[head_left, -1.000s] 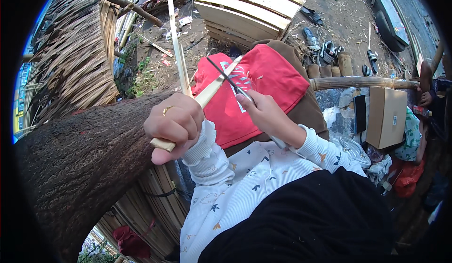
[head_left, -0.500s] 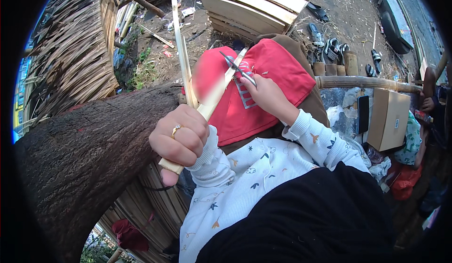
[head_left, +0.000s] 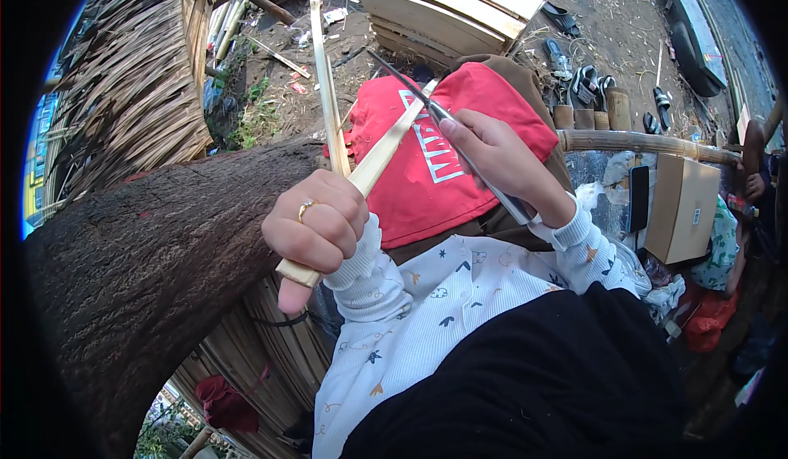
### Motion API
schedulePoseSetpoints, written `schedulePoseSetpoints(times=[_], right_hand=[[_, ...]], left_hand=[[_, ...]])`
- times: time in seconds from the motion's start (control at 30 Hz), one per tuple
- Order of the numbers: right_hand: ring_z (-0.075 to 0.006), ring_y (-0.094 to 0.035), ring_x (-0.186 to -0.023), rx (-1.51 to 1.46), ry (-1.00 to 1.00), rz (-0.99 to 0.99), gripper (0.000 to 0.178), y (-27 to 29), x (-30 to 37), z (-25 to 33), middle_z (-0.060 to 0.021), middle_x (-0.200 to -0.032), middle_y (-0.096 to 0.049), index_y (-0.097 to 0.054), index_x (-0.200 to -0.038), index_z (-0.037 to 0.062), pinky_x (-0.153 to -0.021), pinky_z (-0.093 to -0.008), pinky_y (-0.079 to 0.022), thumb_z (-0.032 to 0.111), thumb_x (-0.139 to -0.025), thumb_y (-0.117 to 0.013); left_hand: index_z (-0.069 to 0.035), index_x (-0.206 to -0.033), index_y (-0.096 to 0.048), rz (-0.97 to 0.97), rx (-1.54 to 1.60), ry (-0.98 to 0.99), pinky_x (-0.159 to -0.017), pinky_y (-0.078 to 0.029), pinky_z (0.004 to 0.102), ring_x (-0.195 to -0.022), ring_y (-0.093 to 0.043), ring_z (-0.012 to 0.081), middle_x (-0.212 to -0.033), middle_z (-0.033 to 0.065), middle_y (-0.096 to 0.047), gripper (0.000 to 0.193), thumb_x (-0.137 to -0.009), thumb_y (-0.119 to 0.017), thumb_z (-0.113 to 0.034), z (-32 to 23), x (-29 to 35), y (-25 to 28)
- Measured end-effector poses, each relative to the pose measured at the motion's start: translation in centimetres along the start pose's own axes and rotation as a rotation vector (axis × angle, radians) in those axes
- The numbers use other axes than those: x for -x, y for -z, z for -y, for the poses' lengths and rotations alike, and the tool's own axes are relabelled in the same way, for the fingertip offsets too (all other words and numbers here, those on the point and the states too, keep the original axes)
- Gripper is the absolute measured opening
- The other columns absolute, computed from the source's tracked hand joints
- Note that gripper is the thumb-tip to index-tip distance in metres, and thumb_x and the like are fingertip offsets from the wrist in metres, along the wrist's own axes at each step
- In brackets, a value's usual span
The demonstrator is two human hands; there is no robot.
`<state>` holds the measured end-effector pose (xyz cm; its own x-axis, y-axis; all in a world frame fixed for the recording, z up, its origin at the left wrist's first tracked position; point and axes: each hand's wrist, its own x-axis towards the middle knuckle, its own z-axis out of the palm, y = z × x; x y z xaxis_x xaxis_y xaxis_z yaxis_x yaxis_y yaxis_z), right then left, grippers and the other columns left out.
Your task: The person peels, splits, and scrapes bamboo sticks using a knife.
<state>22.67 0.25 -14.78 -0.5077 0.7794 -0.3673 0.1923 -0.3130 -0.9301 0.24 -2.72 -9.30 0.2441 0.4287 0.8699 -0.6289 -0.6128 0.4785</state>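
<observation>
My left hand [head_left: 318, 225], a ring on one finger, is closed round the lower part of a pale, flat wooden strip [head_left: 379, 155] that slants up to the right. A second long, thin strip [head_left: 322, 73] rises from the same hand toward the far side; whether the two are joined is hidden by the fist. In my right hand [head_left: 513, 162] is a knife [head_left: 404, 80] with a long grey handle. Its blade crosses the slanted strip near the far end, tip pointing up and left. Beneath both hands, a red cloth [head_left: 525, 122] with white lettering covers my lap.
At my left a thick tree trunk [head_left: 164, 221] curves past. A slatted wooden crate [head_left: 447, 16] stands ahead. To the right are a bamboo pole [head_left: 657, 142], a phone [head_left: 638, 199], a cardboard box [head_left: 681, 208], several sandals [head_left: 583, 85] and another person's hand [head_left: 753, 185].
My right hand has moved right and a little nearer to me, turning the knife so more blade and handle show. The left hand keeps its grip on the strip, almost in place.
</observation>
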Motion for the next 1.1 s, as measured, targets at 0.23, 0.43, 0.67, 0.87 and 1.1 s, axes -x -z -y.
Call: schedulePoseSetpoints(times=[0.23,0.43,0.67,0.87,1.1], right_hand=[[-0.0116,-0.046,-0.055,-0.261,0.415,-0.065,0.053,-5.3,2.9,-4.6,-0.0007,-0.064,-0.045,-0.048,-0.112,0.0037,-0.052,-0.0284,-0.039,0.052,-0.101,-0.029],[-0.0113,-0.043,-0.050,0.076,0.193,-0.051,0.049,-3.8,3.2,-4.4,-0.0033,-0.061,-0.045,-0.049,-0.085,0.0031,-0.048,-0.0290,-0.035,0.046,-0.103,-0.033],[-0.0119,-0.047,-0.051,-0.258,0.533,-0.181,0.046,-3.9,6.0,-1.7,-0.0042,-0.061,-0.045,-0.048,-0.094,0.0019,-0.049,-0.0313,-0.035,0.045,-0.103,-0.034],[-0.0260,-0.044,-0.052,0.056,0.101,-0.145,0.043,-5.3,3.3,-3.0,-0.0139,-0.060,-0.046,-0.049,-0.086,-0.0001,-0.053,-0.0387,-0.036,0.038,-0.103,-0.038],[-0.0205,-0.049,-0.054,-0.132,0.342,-0.191,0.045,-3.0,5.8,-0.8,-0.0104,-0.059,-0.045,-0.049,-0.089,0.0002,-0.054,-0.0347,-0.039,0.042,-0.102,-0.038]], left_hand=[[-0.007,-0.064,-0.050,-0.104,-0.074,0.042,-0.033,-0.034,0.0249,-0.037,-0.041,0.0116,-0.050,-0.0001,-0.048,0.054,-0.092,-0.054,-0.053,0.7,-0.6,-0.6],[-0.009,-0.060,-0.045,-0.232,-0.127,0.024,-0.030,-0.027,0.0244,-0.032,-0.035,0.0101,-0.044,-0.0020,-0.042,0.057,-0.093,-0.050,-0.056,0.8,-0.7,-1.3],[-0.009,-0.060,-0.044,-0.285,-0.142,0.006,-0.030,-0.028,0.0251,-0.031,-0.035,0.0113,-0.044,-0.0009,-0.042,0.058,-0.092,-0.050,-0.057,1.9,-1.2,-1.6],[-0.008,-0.057,-0.042,-0.381,-0.169,0.002,-0.030,-0.027,0.0255,-0.032,-0.033,0.0107,-0.044,-0.0021,-0.038,0.061,-0.092,-0.051,-0.057,1.9,-1.4,-1.6],[-0.008,-0.057,-0.040,-0.357,-0.210,0.037,-0.031,-0.025,0.0254,-0.033,-0.032,0.0101,-0.044,-0.0019,-0.037,0.060,-0.092,-0.052,-0.056,2.3,-1.3,-2.0]])
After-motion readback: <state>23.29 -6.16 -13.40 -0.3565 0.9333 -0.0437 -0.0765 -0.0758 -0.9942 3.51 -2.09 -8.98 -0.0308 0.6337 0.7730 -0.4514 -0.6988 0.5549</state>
